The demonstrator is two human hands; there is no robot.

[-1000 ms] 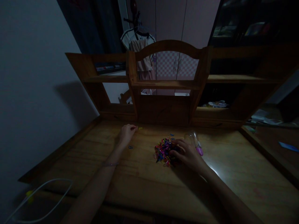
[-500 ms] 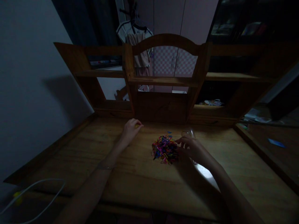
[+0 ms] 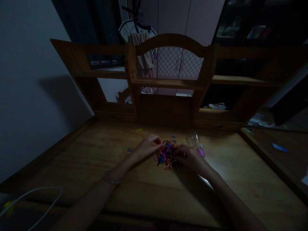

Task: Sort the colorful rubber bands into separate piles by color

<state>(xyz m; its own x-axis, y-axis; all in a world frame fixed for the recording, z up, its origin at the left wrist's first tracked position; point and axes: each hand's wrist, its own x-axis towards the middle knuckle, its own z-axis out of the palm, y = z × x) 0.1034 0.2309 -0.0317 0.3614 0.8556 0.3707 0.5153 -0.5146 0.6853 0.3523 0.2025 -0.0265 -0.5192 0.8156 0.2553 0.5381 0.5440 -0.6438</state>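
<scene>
A loose pile of small, thin pieces in many colours, like paper clips or little bands (image 3: 167, 155), lies mid-desk; the dim light hides their exact kind. At its left edge is my left hand (image 3: 148, 146), thumb and forefinger slightly apart, with nothing visible between them. My right hand (image 3: 190, 157) reaches into the pile from the right, fingers bent together and their tips partly hidden among the pieces. A few yellow pieces (image 3: 139, 130) lie apart behind my left hand. One bluish piece (image 3: 129, 149) rests beside my left wrist, and blue ones (image 3: 173, 137) sit behind the pile.
A clear plastic container with a purple end (image 3: 201, 152) lies just beyond my right hand. The wooden desk (image 3: 144, 192) has a shelf unit (image 3: 166, 84) along its back. A white cable (image 3: 51, 205) loops at the lower left. A blue packet (image 3: 279, 147) lies far right.
My left hand has let go of the yellow pieces at the back left and come to the pile. My right hand has moved slightly left, further into the pile, uncovering the purple end.
</scene>
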